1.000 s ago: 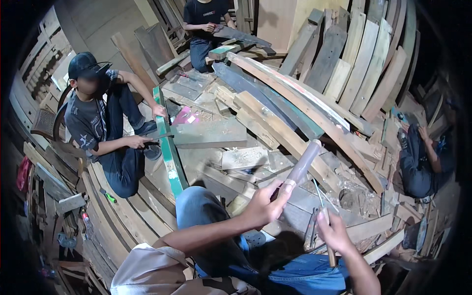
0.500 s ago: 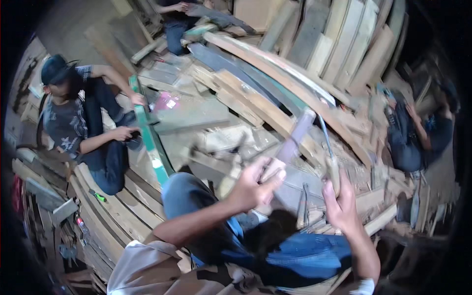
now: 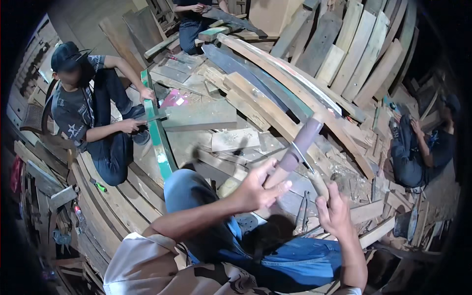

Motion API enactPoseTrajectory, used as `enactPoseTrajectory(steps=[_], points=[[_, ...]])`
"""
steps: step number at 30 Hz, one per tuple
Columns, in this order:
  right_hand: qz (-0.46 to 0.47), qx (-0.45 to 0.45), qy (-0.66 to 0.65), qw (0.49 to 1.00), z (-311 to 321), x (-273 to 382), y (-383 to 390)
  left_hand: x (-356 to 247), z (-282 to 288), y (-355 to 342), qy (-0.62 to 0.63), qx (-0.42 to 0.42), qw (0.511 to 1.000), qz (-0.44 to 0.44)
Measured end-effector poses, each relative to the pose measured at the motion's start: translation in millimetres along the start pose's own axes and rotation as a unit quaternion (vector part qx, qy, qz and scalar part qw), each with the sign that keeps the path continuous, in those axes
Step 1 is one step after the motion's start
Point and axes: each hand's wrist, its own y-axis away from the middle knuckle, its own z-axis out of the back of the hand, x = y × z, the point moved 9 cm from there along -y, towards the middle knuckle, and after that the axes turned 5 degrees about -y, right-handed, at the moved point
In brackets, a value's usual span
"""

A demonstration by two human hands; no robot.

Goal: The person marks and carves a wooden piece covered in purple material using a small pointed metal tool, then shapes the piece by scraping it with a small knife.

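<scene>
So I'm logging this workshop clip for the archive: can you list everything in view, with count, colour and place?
wooden planks: many, pale and grey-brown, leaning at the top right and spread over the floor
green batten: one, green, left of centre, held by a seated co-worker
seated co-worker: one, dark cap and grey shirt, left
second co-worker: one, dark clothes, right edge
third person: one, dark clothes, top centre, partly cut off
wooden piece: one, purplish-brown, centre, raised at a slant
left hand: closed round the lower end of the wooden piece
right hand: lower right of centre; what its grip holds is unclear
</scene>
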Motion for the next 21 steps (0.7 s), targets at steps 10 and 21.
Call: enactPoseTrajectory(steps=[10,21], points=[[0.022,-0.023,0.018,0.999,13.8,3.2,5.6,-16.2,-14.8,9.2,0.012,0.094,0.995,0.042],[0.003,0.008,0.077,0.997,13.9,5.0,5.9,-0.9,-28.5,30.4,0.004,0.102,0.992,0.073]])
